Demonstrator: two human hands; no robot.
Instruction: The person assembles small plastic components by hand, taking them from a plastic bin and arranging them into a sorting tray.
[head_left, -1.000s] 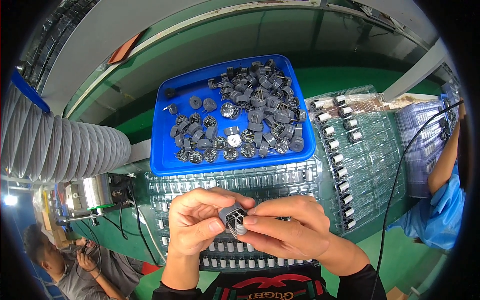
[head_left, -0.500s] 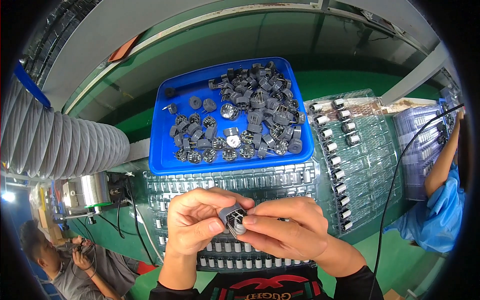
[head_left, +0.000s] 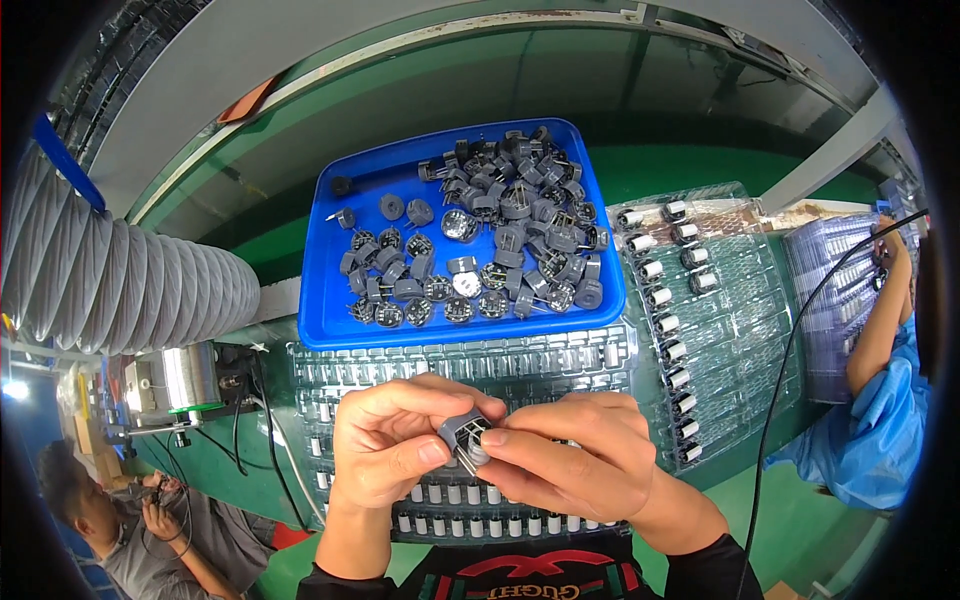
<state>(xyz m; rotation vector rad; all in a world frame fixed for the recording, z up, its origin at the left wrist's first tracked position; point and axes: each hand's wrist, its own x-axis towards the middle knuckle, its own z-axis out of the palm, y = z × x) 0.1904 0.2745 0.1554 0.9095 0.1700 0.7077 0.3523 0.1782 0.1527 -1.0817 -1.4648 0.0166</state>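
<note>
Between my fingers, in front of my chest, is a dark grey round plug part (head_left: 462, 430) with metal pins and prongs pointing toward the lower right. My left hand (head_left: 392, 445) grips its grey body with thumb and forefinger. At its pin side my right hand (head_left: 575, 455) pinches a small silvery cylindrical piece (head_left: 478, 452), partly hidden by the fingertips. Just beyond my hands lies a clear plastic tray (head_left: 460, 362) with rows of small white cylinders, some showing below my wrists. Behind it, a blue bin (head_left: 325, 325) holds many similar grey parts, several showing round circuit boards.
On the right stands another clear tray (head_left: 745, 330) with white-and-black cylinders, beside a stack of trays (head_left: 825, 300). A black cable (head_left: 790, 370) hangs across the right side. At left are a grey ribbed duct (head_left: 130, 285) and a wire spool (head_left: 190, 380). Co-workers sit at both sides.
My hands stay on the same part, with only a slight shift of the right fingers at its pins. The co-worker's arm at right has moved over the tray stack.
</note>
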